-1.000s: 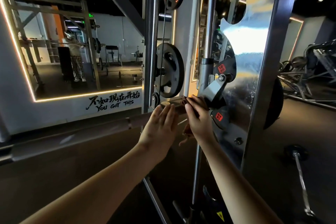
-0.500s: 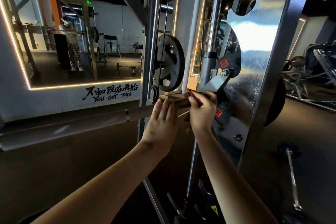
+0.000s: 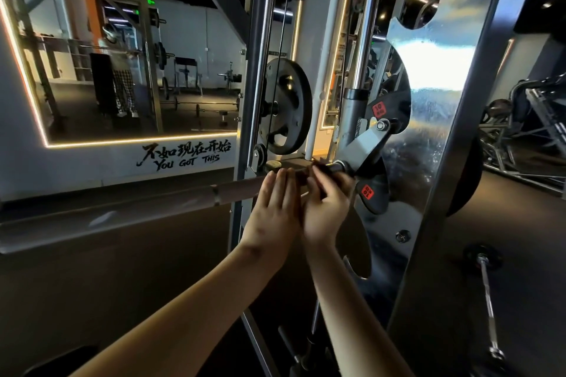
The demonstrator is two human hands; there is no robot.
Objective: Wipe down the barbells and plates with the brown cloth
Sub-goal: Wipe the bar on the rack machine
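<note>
Brown cloth (image 3: 321, 167), a dark crumpled rag, sits bunched on the right end of the long steel barbell (image 3: 153, 208). On my remote feed only a small part of it shows above the knuckles. The person's right hand (image 3: 327, 208) has its fingers curled over the bar and clamped on the brown cloth, just beside the grey metal hook bracket (image 3: 364, 147) that joins the bar to the chrome guide rod (image 3: 367, 24). This hand looks a little blurred to me.

The left hand (image 3: 274, 211) lies close against the right one; I cannot tell whether they touch. Its fingers are straight and pressed together, with the tips resting on the bar, which runs from the lower left edge up to the machine frame.

Behind the fingertips I see a black round weight plate (image 3: 284, 110) hanging beside the dark upright post (image 3: 257, 70). Right of the bracket is a black plate with a red 10 kg label (image 3: 375, 193), in front of the polished steel panel (image 3: 435, 86), which glares white.

On the left wall is a mirror framed by a light strip (image 3: 92, 86), with black "YOU GOT THIS" lettering (image 3: 186, 161) below it. A thin chrome curl bar (image 3: 487, 294) lies on the dark floor at the right
</note>
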